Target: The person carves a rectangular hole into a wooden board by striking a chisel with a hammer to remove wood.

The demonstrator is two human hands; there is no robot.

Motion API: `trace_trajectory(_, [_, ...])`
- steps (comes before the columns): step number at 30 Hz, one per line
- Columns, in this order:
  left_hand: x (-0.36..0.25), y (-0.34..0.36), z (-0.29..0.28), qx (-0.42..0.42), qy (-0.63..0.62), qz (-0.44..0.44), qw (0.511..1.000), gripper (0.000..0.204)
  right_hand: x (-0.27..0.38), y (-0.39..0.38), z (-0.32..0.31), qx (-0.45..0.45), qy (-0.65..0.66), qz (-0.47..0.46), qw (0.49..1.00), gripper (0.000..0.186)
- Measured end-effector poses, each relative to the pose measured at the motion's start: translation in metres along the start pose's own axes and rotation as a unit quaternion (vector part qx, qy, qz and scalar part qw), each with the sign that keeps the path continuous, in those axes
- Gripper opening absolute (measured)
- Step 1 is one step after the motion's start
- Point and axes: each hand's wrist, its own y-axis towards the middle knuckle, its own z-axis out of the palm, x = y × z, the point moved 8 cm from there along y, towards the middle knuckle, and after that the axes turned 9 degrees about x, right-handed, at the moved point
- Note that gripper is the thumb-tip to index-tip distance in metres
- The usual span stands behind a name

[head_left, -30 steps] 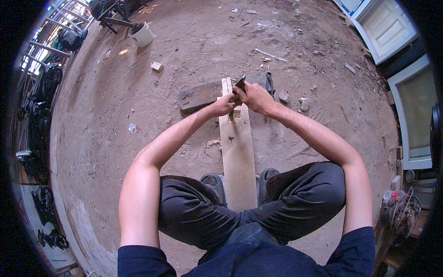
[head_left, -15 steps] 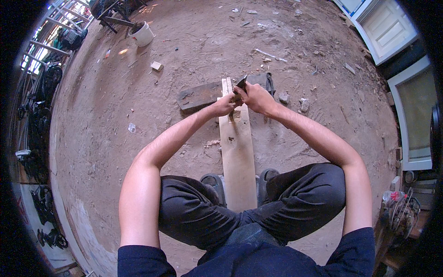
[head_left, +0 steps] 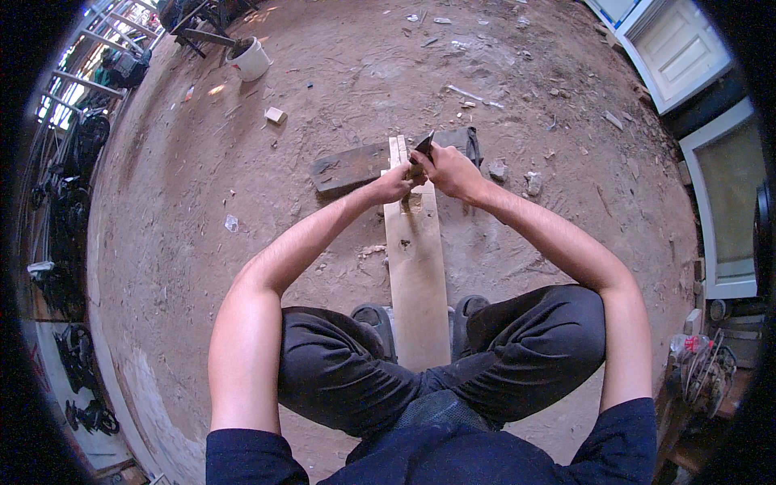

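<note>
A long pale wooden plank (head_left: 417, 291) runs away from me between my feet. It has a cut-out (head_left: 412, 204) near its far part and a narrow slotted end. Over that end my right hand (head_left: 453, 171) is closed on a dark metal tool (head_left: 423, 145) with a flat, pointed upper end. Just left of it, my left hand (head_left: 394, 184) wraps its fingers round the lower part of the same tool. My fingers hide most of its shaft and its lower tip, so its exact kind does not show. A small dark hole (head_left: 404, 242) marks the plank nearer me.
A dark timber block (head_left: 347, 168) lies crosswise by the plank's far end. My sandalled feet (head_left: 372, 318) flank the plank. Stones (head_left: 533, 183) and litter dot the dirt floor. A white bucket (head_left: 249, 61) stands far left, white-framed panels (head_left: 722, 202) at right.
</note>
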Motion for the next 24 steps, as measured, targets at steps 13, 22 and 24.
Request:
trace_trajectory(13, [-0.011,-0.006,0.000,-0.021,-0.016,-0.019,0.999,0.027,0.000,-0.001,-0.001,-0.011,-0.004,-0.016,1.000,0.044])
trace_trajectory(22, [-0.004,-0.002,0.000,-0.010,0.003,-0.017,1.000,0.028,-0.002,-0.001,-0.001,-0.023,-0.001,-0.016,1.000,0.043])
trace_trajectory(24, [-0.005,0.000,0.002,-0.015,0.001,-0.016,1.000,0.029,-0.004,-0.002,-0.002,-0.021,-0.003,-0.008,1.000,0.043])
